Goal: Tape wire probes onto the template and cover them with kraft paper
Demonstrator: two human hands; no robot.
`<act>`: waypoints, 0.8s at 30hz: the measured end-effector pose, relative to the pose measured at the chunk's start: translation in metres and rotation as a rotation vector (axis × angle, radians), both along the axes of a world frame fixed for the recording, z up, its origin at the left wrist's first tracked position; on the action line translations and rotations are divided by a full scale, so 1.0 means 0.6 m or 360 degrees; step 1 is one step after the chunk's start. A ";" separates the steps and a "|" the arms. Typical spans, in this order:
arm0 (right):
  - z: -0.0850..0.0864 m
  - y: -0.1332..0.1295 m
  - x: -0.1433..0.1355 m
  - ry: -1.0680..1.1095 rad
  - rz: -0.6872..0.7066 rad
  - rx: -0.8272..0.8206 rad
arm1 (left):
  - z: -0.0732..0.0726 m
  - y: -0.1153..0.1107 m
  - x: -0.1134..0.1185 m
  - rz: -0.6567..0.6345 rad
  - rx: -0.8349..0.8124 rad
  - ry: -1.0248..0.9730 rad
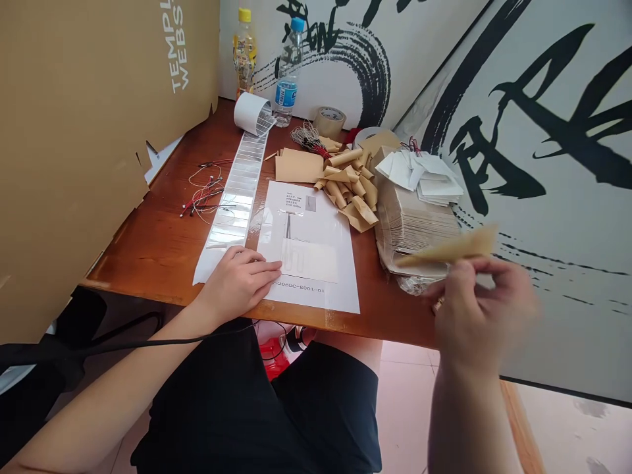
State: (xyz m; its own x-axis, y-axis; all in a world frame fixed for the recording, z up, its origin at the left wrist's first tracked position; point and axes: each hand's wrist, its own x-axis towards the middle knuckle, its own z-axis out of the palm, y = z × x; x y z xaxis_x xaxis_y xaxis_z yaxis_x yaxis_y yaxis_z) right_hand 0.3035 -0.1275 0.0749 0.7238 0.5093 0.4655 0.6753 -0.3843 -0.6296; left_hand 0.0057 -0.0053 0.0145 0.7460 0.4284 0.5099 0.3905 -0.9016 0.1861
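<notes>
My left hand (241,280) lies with its fingers extended on the left part of a white rectangular piece (316,262), which rests on a printed sheet (343,299). Two dark thin leads run up from that piece. My right hand (481,309), blurred, is raised off the table's right side and pinches a brown paper piece (459,247). Left of the sheet runs a strip of clear labels (237,191) from a white roll (253,114). Curled brown papers (353,181) lie heaped behind the sheet, beside a flat brown stack (299,165).
A plastic-wrapped stack (419,217) topped by white pieces (419,174) stands at the right. Wires (205,197) lie at the left. Two bottles (286,92) and a tape roll (329,122) stand behind. A large cardboard box (108,131) borders the left.
</notes>
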 end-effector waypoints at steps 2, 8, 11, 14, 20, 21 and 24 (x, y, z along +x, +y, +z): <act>0.031 0.053 0.000 0.0275 0.0321 0.0102 | -0.003 0.000 -0.001 -0.0003 0.0020 -0.0028; 0.073 0.249 0.032 0.0111 0.0337 -0.0309 | -0.002 -0.002 -0.003 0.0046 0.0086 -0.0064; 0.064 0.307 0.052 0.0049 0.0235 -0.0503 | 0.007 -0.006 -0.005 0.0042 0.0088 -0.0098; 0.054 0.328 0.061 0.0037 0.0238 -0.0579 | 0.022 -0.009 -0.012 0.0018 -0.0071 -0.0158; 0.070 0.327 0.062 -0.0098 0.0131 -0.0380 | 0.064 0.017 -0.050 0.0255 -0.0592 -0.0329; 0.075 0.323 0.060 -0.0129 0.0115 -0.0334 | 0.068 0.031 -0.059 0.0342 -0.0546 -0.0362; 0.081 0.307 0.049 -0.0280 0.0175 -0.0121 | 0.070 0.087 -0.089 0.0805 -0.0438 -0.0346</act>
